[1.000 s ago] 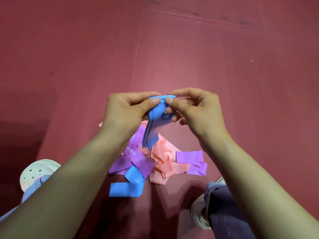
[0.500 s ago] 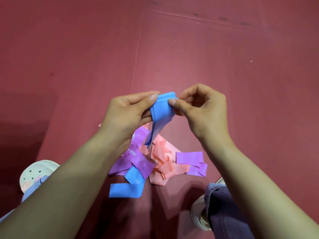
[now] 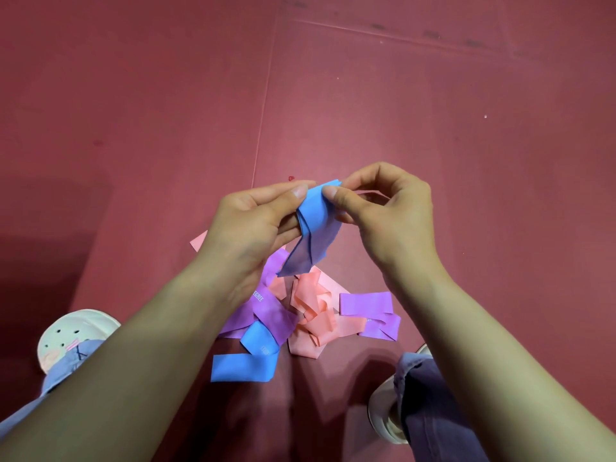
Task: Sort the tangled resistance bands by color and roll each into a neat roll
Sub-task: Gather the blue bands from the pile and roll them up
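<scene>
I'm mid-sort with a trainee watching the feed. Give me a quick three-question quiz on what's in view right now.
1. Multiple choice: what colour is the held band, pinched between the left hand and the right hand? A pink, B blue, C purple.
2. True or false: a second blue band lies on the floor at the near edge of the heap.
3. Fill in: the crumpled bands lying between the purple bands are ____.

Key: 1 B. 2 True. 3 pink.
</scene>
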Available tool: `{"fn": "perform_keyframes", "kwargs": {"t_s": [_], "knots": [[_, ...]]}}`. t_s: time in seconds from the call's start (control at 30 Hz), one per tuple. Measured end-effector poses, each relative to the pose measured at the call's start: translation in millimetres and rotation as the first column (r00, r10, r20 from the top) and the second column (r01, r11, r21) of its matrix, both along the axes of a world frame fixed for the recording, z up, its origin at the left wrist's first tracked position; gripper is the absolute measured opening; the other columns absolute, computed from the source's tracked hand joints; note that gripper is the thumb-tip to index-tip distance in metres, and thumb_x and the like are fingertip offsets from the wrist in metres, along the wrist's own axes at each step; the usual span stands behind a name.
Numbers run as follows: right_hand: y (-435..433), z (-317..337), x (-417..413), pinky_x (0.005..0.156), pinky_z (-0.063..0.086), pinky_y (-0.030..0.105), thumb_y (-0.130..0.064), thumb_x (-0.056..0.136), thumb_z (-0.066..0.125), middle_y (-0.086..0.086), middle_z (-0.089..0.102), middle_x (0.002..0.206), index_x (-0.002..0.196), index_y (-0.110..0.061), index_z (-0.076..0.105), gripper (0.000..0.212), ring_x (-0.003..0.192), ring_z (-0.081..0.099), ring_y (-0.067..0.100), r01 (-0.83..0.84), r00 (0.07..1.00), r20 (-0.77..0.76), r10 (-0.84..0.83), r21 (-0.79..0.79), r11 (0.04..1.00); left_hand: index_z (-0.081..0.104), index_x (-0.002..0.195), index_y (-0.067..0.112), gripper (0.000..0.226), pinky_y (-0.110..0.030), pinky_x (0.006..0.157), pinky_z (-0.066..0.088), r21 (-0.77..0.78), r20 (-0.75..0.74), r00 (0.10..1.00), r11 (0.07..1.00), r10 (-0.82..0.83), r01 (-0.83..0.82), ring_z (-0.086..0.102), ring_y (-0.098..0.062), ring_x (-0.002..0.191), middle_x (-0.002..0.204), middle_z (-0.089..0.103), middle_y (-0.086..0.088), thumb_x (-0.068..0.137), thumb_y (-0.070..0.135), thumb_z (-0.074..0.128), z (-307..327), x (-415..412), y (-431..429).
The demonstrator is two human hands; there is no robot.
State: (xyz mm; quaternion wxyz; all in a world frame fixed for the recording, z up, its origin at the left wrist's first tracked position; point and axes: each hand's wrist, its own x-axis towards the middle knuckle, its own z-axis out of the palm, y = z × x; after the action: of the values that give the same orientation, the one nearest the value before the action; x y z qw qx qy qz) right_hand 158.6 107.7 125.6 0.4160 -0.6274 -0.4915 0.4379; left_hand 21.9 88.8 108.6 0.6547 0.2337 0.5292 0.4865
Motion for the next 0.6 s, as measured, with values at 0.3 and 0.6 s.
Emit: {"fn": "perform_keyframes", "kwargs": {"t_s": [0.3, 0.6], "knots": [[-0.3, -3.3, -1.6, 0.073, 0.058, 0.047, -0.001, 0.077, 0.073, 0.012, 0.066, 0.065, 0.066, -0.008, 0.060, 0.018, 0.061, 0.064, 0.018, 0.000, 0.997, -0.074, 0.001, 0.009, 1.000, 0.073, 0.093, 0.009, 0.016, -0.022, 0.076, 0.057, 0.096, 0.006, 1.000, 0.995, -0.007, 0.007, 0.073, -0.019, 0.090, 0.095, 0.076, -0.007, 0.092, 0.007, 0.058, -0.7, -0.6, -0.6], [-6.9, -5.4, -11.9, 0.060, 0.057, 0.029, 0.003, 0.079, 0.071, 0.004, 0.059, 0.057, 0.070, -0.007, 0.056, 0.020, 0.051, 0.059, 0.010, -0.107, 0.979, -0.176, 0.102, -0.020, 0.994, 0.072, 0.099, 0.013, 0.021, -0.027, 0.083, 0.057, 0.165, -0.271, 0.962, 0.986, 0.027, 0.018, 0.069, -0.015, 0.084, 0.092, 0.075, -0.005, 0.086, -0.002, 0.064, -5.1, -15.9, -6.9]]}}
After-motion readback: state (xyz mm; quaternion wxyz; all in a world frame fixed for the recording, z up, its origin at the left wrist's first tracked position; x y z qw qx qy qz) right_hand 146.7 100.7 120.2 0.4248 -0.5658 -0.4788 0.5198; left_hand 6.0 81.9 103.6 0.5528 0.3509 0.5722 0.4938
